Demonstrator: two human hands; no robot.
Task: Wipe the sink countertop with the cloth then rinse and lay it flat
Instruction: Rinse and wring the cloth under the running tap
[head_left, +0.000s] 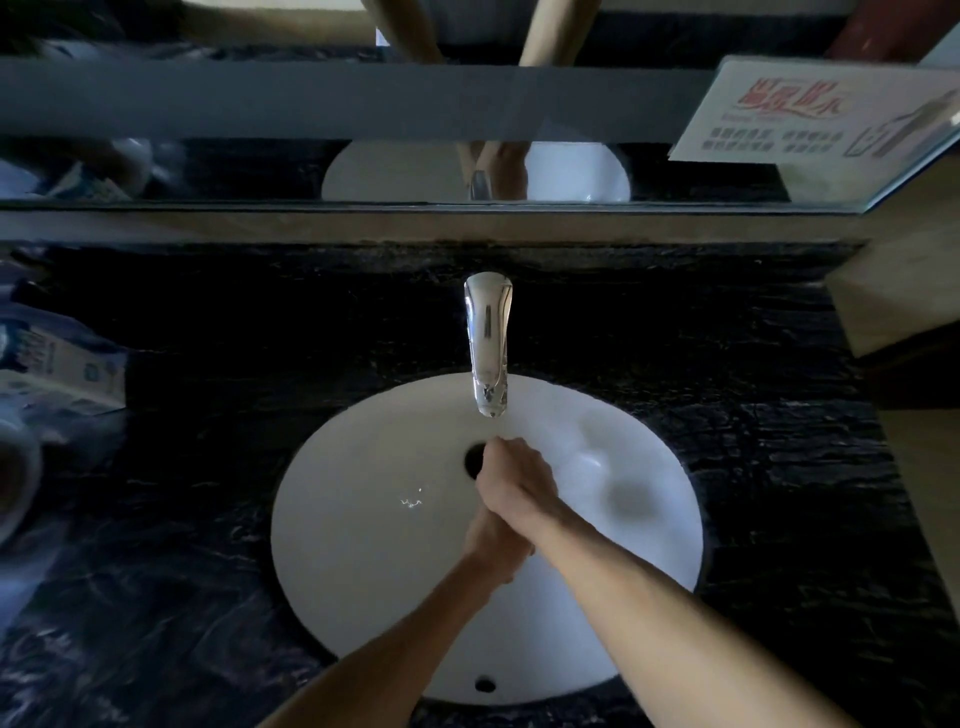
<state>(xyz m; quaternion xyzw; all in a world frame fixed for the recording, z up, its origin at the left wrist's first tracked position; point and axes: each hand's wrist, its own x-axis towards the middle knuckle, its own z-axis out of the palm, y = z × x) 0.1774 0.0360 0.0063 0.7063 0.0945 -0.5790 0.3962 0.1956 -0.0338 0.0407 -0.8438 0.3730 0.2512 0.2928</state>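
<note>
Both your forearms reach in from the near edge of the black marbled countertop (218, 545), crossing over the white oval sink (363, 519). Overflow hole sits at the basin's near wall. Your left hand (493, 543) lies under your right hand (514, 480), the two pressed together over the basin's middle, fingers curled tight. The cloth is not visible (it may be wadded inside the fists; you cannot tell from here). Drain (474, 460) just beside the right knuckles. Chrome faucet (487, 343) rises from the far rim, spout above the hands. Printed box (67, 369) at the left edge. Mirror (363, 166) along the far wall, a notice card (810, 111) in its right corner.
</note>
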